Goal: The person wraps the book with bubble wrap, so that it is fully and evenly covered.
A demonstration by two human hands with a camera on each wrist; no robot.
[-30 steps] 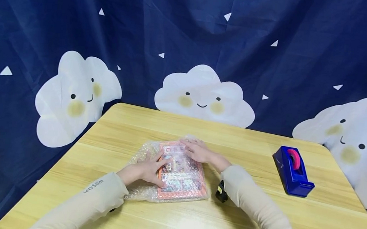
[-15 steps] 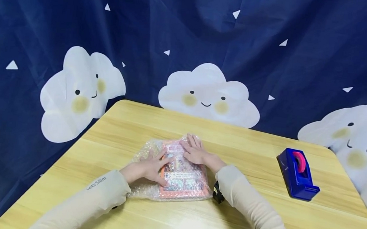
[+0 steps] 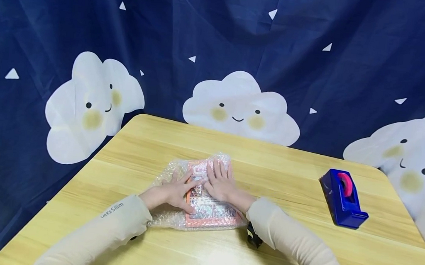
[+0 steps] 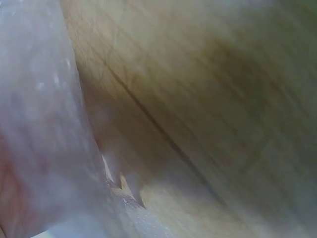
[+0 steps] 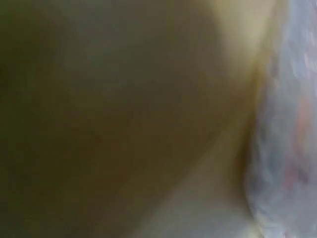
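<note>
Since a second ago, the right hand (image 3: pixel 224 188) has shifted inward from the far right edge of the orange-bordered printed item (image 3: pixel 209 223) and now lies further onto its face, fingertips pointing to the far edge. Left hand (image 3: pixel 171 194) holds much the same position, spread over the item's left edge.

Condition of hands: both laid flat, fingers extended and fanned, resting on bubble wrap (image 3: pixel 168 220); the right thumb lies close to the left fingertips. The item lies face up inside the wrap, a little left of centre on the wooden surface (image 3: pixel 287 176). A loose margin of wrap extends left past the item, under and around the left hand; another short margin stands beyond the right fingertips at the far side.

Edges and room: from where I stand, a broad strip of wood runs between the wrap and the far edge, and more wood between the wrap and the slanting left edge. To the right, well apart from the item, a blue tape dispenser (image 3: pixel 346 211) carrying a pink roll (image 3: pixel 347 184) stands nearer the right edge, with wood between it and the right sleeve (image 3: pixel 294 234).

At the left wrist, the wrap's border shows small pointed folds beside the wood; the right wrist view is too blurred to detail.
</note>
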